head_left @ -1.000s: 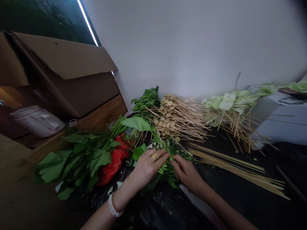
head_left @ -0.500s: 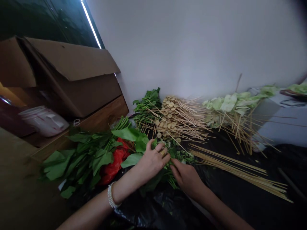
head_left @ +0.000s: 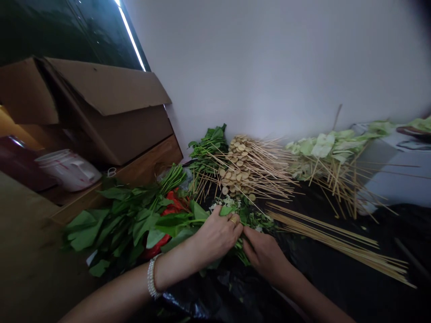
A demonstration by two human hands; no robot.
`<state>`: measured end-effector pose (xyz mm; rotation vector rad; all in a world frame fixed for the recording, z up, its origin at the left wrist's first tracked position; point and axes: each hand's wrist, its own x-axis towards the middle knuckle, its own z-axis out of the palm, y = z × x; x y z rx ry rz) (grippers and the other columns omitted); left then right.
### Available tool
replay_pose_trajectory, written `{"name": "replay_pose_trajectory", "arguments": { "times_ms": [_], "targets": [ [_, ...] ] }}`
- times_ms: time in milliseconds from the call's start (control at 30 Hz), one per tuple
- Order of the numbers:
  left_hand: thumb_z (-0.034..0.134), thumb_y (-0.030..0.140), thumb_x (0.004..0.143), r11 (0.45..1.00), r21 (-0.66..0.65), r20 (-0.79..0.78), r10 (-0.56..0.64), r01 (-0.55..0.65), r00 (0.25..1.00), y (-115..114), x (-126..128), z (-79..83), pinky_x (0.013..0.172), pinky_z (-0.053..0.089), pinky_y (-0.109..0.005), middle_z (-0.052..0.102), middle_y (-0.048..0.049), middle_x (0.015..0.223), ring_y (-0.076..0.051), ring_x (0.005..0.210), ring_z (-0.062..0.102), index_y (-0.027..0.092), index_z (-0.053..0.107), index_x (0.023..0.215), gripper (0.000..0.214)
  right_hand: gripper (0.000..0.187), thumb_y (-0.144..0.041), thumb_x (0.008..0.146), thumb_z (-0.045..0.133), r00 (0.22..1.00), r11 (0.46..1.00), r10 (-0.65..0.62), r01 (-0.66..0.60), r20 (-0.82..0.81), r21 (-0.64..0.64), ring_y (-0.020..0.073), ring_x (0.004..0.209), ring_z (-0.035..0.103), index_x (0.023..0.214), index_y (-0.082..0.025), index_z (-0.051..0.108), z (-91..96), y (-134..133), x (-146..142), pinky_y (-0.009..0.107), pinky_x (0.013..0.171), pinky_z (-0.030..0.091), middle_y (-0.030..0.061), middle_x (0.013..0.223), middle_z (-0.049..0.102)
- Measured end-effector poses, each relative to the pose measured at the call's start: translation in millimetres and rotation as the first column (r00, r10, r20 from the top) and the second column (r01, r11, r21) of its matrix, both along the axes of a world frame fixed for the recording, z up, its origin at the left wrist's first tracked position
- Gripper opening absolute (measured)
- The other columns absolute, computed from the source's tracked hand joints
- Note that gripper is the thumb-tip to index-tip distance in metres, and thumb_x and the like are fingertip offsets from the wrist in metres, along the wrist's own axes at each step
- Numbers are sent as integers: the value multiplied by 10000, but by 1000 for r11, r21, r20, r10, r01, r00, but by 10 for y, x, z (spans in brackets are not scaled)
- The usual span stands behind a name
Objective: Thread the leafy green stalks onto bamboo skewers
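A person's two bare hands meet fingertip to fingertip, low and just right of centre. The left hand (head_left: pixel 218 233), with a gold-coloured ring and a beaded bracelet (head_left: pixel 153 277) at the wrist, has its fingers curled together on a broad-leaved green sprig (head_left: pixel 175 223), whose stalk runs into the grip while its leaves spread to the left. The right hand (head_left: pixel 267 253) has thumb and forefinger brought close beside the left fingertips; whether anything is pinched there cannot be told. The sprig should be very light, its leaves soft and easily bruised or torn, its stalk firmer but likely to snap if bent hard, and perhaps slick if damp; the stalk looks the surer place to hold. Cut green stems (head_left: pixel 242 255) lie beneath the hands, above black plastic sheeting (head_left: pixel 215 296). To the left are a heap of leafy greens (head_left: pixel 114 224) and a red plastic bag (head_left: pixel 156 249); beyond, skewered round pale slices (head_left: pixel 239 175); to the right, loose bare skewers (head_left: pixel 340 244).
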<state>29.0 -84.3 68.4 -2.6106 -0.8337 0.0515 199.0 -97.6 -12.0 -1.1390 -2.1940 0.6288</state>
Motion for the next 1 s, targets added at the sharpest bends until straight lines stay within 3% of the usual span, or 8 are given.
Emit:
{"name": "replay_pose_trajectory", "arguments": {
  "times_ms": [233,433,633,733,800,867,933,1000],
  "targets": [
    [563,229,909,998,-50,38,-46,48,998,-64,-64,242,834,337,-441,613,-52,882,-236,856,565,161,562,920,69,185,-219,967,357,952,979,141,-175,-273,-106,152,670,507,839,-202,489,164,-30,3,277,641,368,17,762,565],
    [632,393,872,986,-148,160,-54,78,986,-76,-179,279,832,330,-399,613,-38,898,-221,864,550,181,556,869,226,264,-270,1000,391,884,929,195,-306,-425,-210,110,605,455,767,-200,493,296,-88,37,239,597,351,-35,671,482],
    [538,257,904,923,-380,332,68,67,941,-47,-284,492,913,337,-370,585,-5,885,-186,861,556,193,544,858,78,256,-340,1010,404,761,830,195,-464,-619,-309,90,522,461,881,-191,567,358,-140,-4,222,529,378,-31,697,537],
    [487,204,908,948,-315,431,178,-37,885,23,-418,655,912,339,-390,590,-27,928,-210,914,543,193,572,902,85,239,-331,1008,416,777,868,179,-413,-603,-274,126,677,575,965,-199,610,364,-98,-2,253,659,454,1,776,598],
    [457,196,925,959,-273,557,225,-80,799,68,-557,746,894,360,-385,593,-40,948,-215,931,538,195,588,924,131,223,-303,989,462,852,941,167,-288,-497,-178,170,903,597,997,-214,667,348,-38,49,313,830,454,42,921,619],
    [431,210,950,959,-280,714,239,-44,658,93,-722,809,882,398,-363,606,-48,962,-207,940,554,202,609,942,179,217,-276,965,502,931,990,96,-125,-353,-59,203,987,566,1009,-231,709,321,28,137,358,885,429,65,993,592],
    [437,251,966,949,-314,850,268,28,453,95,-892,839,897,436,-347,638,-62,1002,-209,984,587,208,639,960,206,225,-257,951,510,968,999,5,3,-251,34,212,926,562,1020,-226,722,301,81,243,368,835,437,69,941,570],
    [501,295,951,928,-351,928,327,123,180,88,-1050,845,921,475,-359,676,-74,1054,-236,1061,611,217,654,980,174,235,-244,949,501,977,997,-31,46,-213,67,203,853,570,1034,-212,717,312,103,331,351,775,448,64,889,564]
  ]
}}
